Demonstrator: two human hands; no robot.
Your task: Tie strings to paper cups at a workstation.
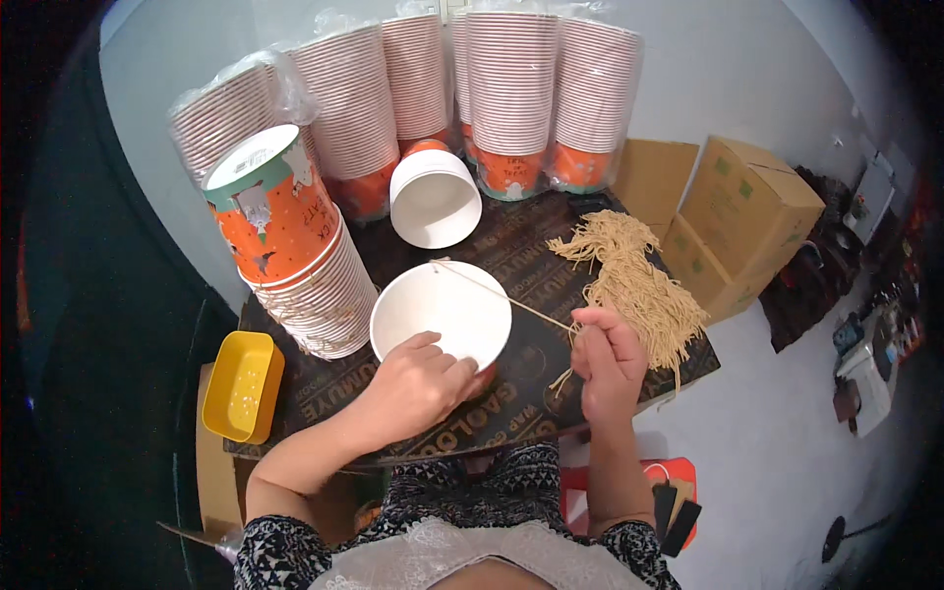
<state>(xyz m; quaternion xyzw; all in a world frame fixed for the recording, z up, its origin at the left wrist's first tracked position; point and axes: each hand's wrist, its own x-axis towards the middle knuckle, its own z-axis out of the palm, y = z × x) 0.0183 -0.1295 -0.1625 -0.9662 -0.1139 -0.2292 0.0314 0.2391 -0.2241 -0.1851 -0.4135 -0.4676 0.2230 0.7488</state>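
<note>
While the left hand drapes slightly parted fingers over the near rim of the white-lined bucket by the surface's front edge (whether they clamp, I can't tell), the right hand pinches a tan cord, taut from the far rim! More strands sprawl along the right edge.
</note>
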